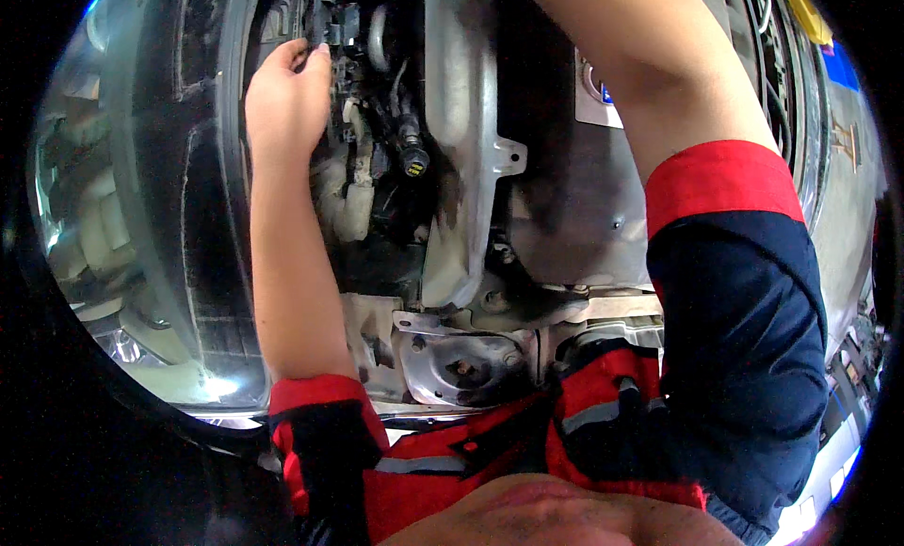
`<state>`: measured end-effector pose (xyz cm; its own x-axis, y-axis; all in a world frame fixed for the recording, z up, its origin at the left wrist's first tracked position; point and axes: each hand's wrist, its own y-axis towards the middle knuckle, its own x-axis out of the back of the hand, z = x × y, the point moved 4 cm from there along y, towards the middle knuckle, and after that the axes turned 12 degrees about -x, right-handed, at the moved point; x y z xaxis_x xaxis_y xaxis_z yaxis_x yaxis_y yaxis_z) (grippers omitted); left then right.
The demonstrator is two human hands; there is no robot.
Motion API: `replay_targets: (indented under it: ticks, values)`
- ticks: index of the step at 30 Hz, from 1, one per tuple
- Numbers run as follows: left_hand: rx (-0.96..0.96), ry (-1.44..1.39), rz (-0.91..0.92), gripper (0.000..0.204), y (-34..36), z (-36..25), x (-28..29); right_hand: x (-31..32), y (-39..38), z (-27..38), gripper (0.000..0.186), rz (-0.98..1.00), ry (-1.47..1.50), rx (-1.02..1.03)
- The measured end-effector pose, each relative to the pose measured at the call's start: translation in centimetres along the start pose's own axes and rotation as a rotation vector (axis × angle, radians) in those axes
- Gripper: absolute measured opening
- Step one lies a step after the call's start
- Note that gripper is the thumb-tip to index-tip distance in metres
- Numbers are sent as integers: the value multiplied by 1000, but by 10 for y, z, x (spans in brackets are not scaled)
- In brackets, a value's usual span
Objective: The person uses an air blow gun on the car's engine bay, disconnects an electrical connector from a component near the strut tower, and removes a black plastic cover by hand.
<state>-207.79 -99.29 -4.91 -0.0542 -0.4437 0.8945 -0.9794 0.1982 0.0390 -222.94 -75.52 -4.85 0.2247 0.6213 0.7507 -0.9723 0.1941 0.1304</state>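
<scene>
My left hand [290, 104] reaches into a vehicle's engine bay, at the inner edge of a long black panel [205, 235]. Its thumb and forefinger are bent toward each other beside dark fittings [345, 26]; whatever lies between them is too small or hidden to name. To the right of that hand hangs a black electrical connector [412, 158] with yellow inside its end, on a dark cable. A dirty pale plastic part [358, 202] sits below the fingers. My right forearm [650, 47] stretches up past the top edge, so the right hand is out of sight.
A pale metal crossmember [459, 66] with a holed tab runs between my arms. Right of it lies a dark grey cover [574, 216]. A stamped metal bracket [461, 365] is close to my chest. A clear curved lamp-like part [89, 198] fills the far left.
</scene>
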Motion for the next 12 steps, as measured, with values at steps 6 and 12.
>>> replay_targets:
  ticks: [6, 12]
  values:
    - [-5, -21, -30, 48, 6, -4, -2, -5, -3, 7, 75, -22, -30, -53]
    - [-170, 168, -166, 59, -20, -22, 11, 6, -10, 8, 78, 124, 80, -153]
